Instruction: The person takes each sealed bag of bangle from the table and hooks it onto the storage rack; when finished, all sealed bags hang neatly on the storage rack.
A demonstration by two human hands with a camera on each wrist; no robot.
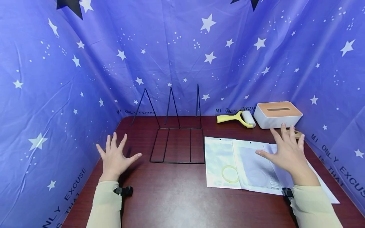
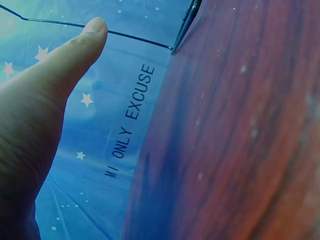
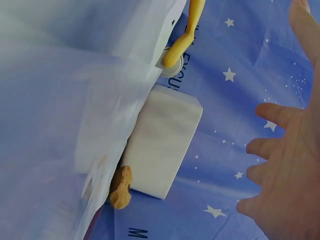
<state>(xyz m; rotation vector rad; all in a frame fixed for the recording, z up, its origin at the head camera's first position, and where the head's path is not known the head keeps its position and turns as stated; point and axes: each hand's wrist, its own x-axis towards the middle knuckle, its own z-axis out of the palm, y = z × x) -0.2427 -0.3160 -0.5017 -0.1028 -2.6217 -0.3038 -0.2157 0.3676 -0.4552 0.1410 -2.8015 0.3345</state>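
Note:
My left hand [image 1: 115, 160] is spread above the left side of the table, holding nothing; in the left wrist view its thumb [image 2: 75, 55] shows. To its right stands a black wire rack [image 1: 182, 163] with three pointed uprights. My right hand [image 1: 289, 156], fingers also spread, hovers over flat white pouches [image 1: 219, 148] that overlap on the right of the table. Through the leftmost pouch shows a pale yellow ring [image 1: 229, 174]; a fainter round thing [image 1: 258, 177] shows through the pouch beside it. Both hands look apart from these things.
A yellow-handled lint roller [image 1: 232, 118] lies at the back beside a white tissue box [image 1: 278, 120] with a wood-coloured top. A small brown object [image 3: 121, 187] sits near the box, partly hidden by my right hand in the head view. Blue star-printed curtains [image 1: 171, 57] enclose the table [image 1: 176, 202].

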